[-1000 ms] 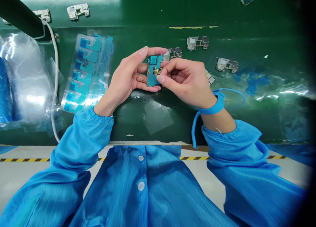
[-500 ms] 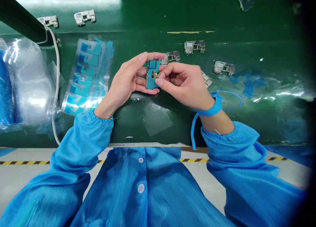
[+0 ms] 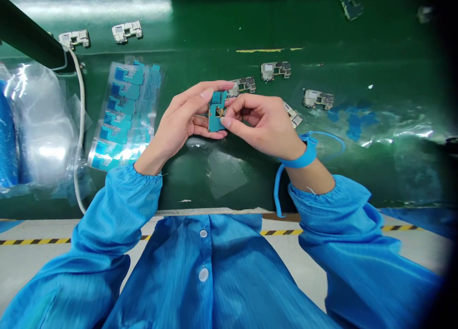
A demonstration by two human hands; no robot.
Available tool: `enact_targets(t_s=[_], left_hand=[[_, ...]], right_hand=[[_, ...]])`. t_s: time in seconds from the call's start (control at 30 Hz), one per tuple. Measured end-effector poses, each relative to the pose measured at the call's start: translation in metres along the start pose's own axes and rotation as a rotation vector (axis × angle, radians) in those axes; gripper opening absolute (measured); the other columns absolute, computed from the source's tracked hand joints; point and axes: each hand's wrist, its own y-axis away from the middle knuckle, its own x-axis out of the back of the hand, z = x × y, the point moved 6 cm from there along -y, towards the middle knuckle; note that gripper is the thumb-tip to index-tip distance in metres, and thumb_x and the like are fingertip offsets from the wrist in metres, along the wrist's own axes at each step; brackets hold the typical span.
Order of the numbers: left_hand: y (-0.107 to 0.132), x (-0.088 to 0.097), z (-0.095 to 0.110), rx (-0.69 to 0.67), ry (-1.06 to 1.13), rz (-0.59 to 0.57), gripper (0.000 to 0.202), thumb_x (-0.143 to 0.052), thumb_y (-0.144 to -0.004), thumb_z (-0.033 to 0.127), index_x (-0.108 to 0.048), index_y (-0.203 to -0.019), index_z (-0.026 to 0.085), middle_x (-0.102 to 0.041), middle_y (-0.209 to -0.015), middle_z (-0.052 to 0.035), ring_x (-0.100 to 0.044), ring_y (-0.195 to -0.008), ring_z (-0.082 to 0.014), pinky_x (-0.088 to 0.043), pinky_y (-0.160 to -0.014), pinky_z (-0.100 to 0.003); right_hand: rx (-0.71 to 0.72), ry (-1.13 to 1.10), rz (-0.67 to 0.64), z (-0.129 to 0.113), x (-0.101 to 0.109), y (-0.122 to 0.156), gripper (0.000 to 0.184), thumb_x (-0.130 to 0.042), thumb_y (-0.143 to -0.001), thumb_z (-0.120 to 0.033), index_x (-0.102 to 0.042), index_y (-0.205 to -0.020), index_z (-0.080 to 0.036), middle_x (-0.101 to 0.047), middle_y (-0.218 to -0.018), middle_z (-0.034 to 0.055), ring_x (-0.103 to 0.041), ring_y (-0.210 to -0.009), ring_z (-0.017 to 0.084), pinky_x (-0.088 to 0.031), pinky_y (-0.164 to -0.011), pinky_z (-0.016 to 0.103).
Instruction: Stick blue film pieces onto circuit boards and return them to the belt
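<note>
1. The circuit board [image 3: 215, 124] lies between the two hands, above the table [image 3: 266, 195]: directly right of the left hand [image 3: 184, 111] and its fingers, and just left of the right hand [image 3: 263, 121] and its fingertips.
2. Its long axis runs away from the body, slightly tilted, across the line joining the hands; its blue-covered face is up.
3. Both hands are at it, so neither is clearly nearer.
4. The left fingers are grasping the board, spread behind and around it, with the thumb by its far left corner.
5. The right thumb and index finger are drawn close together, touching the board's right edge; whether they grip it or only press, I cannot tell.
6. Beyond the left index fingertip lies another board [image 3: 246, 84].
</note>
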Motion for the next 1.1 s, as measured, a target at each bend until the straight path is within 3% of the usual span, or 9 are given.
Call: enact_targets(t_s=[0.2,0.3,0.43,0.63,0.73,0.83,0.97,1.1], left_hand=[[0.000,0.004,-0.004,0.029,-0.036,0.032,0.060,-0.089,-0.086,0.023,-0.074,-0.144,0.023,-0.083,-0.095,-0.0001,-0.086,-0.088,-0.0228,-0.078,-0.087,-0.039],[-0.001,0.004,-0.004,0.021,-0.034,0.053,0.068,-0.094,-0.079,0.021,-0.073,-0.144,0.021,-0.085,-0.105,-0.0047,-0.087,-0.092,-0.0255,-0.078,-0.085,-0.038],[-0.002,0.003,-0.002,-0.012,-0.088,0.036,0.072,-0.099,-0.078,0.026,-0.074,-0.145,0.024,-0.087,-0.120,-0.0078,-0.088,-0.096,-0.0274,-0.078,-0.085,-0.037],[0.001,0.004,0.001,-0.041,-0.155,0.012,0.082,-0.103,-0.077,0.037,-0.071,-0.151,0.026,-0.087,-0.125,-0.0096,-0.089,-0.097,-0.0277,-0.077,-0.089,-0.036],[0.001,0.006,0.003,-0.091,-0.174,0.054,0.084,-0.104,-0.078,0.043,-0.069,-0.153,0.029,-0.087,-0.124,-0.0082,-0.089,-0.099,-0.0295,-0.077,-0.089,-0.037],[0.002,0.008,0.005,-0.133,-0.170,0.075,0.087,-0.104,-0.078,0.047,-0.066,-0.155,0.032,-0.085,-0.129,-0.0080,-0.088,-0.110,-0.0338,-0.076,-0.092,-0.040],[0.003,0.010,0.008,-0.181,-0.170,0.097,0.091,-0.106,-0.077,0.046,-0.065,-0.157,0.034,-0.081,-0.140,-0.0100,-0.087,-0.117,-0.0366,-0.076,-0.094,-0.041],[0.004,0.009,0.007,-0.168,-0.182,0.089,0.094,-0.106,-0.076,0.047,-0.063,-0.159,0.036,-0.081,-0.144,-0.0098,-0.087,-0.117,-0.0350,-0.076,-0.092,-0.039]], right_hand=[[0.041,0.004,-0.009,0.000,0.000,-0.001,0.032,-0.092,-0.090,-0.047,-0.070,-0.081,-0.025,-0.071,-0.082,0.0051,-0.074,-0.103,0.028,-0.064,-0.078,0.038],[0.042,0.014,-0.011,-0.001,0.000,-0.001,0.033,-0.091,-0.090,-0.048,-0.069,-0.081,-0.026,-0.071,-0.081,0.0050,-0.075,-0.107,0.029,-0.065,-0.082,0.040],[0.040,0.019,-0.014,-0.002,0.000,-0.001,0.031,-0.091,-0.089,-0.045,-0.070,-0.081,-0.025,-0.073,-0.082,0.0048,-0.075,-0.105,0.029,-0.065,-0.085,0.042],[0.075,-0.010,-0.007,-0.006,0.000,-0.003,0.028,-0.089,-0.091,-0.043,-0.070,-0.082,-0.024,-0.073,-0.081,0.0040,-0.074,-0.093,0.026,-0.064,-0.086,0.042],[0.079,-0.034,0.040,-0.008,0.005,-0.003,0.033,-0.087,-0.094,-0.052,-0.072,-0.089,-0.024,-0.080,-0.098,0.0067,-0.072,-0.094,0.024,-0.063,-0.084,0.039],[0.075,-0.095,0.096,-0.009,0.010,-0.004,0.040,-0.080,-0.100,-0.064,-0.072,-0.100,-0.025,-0.081,-0.112,0.0060,-0.068,-0.083,0.018,-0.061,-0.078,0.036],[0.075,-0.125,0.049,-0.008,0.006,-0.005,0.045,-0.073,-0.104,-0.069,-0.072,-0.097,-0.025,-0.075,-0.085,0.0018,-0.065,-0.071,0.017,-0.056,-0.070,0.034],[0.052,-0.151,-0.061,-0.008,-0.005,-0.004,0.045,-0.076,-0.102,-0.066,-0.070,-0.093,-0.023,-0.074,-0.083,0.0019,-0.064,-0.072,0.017,-0.051,-0.069,0.033]])
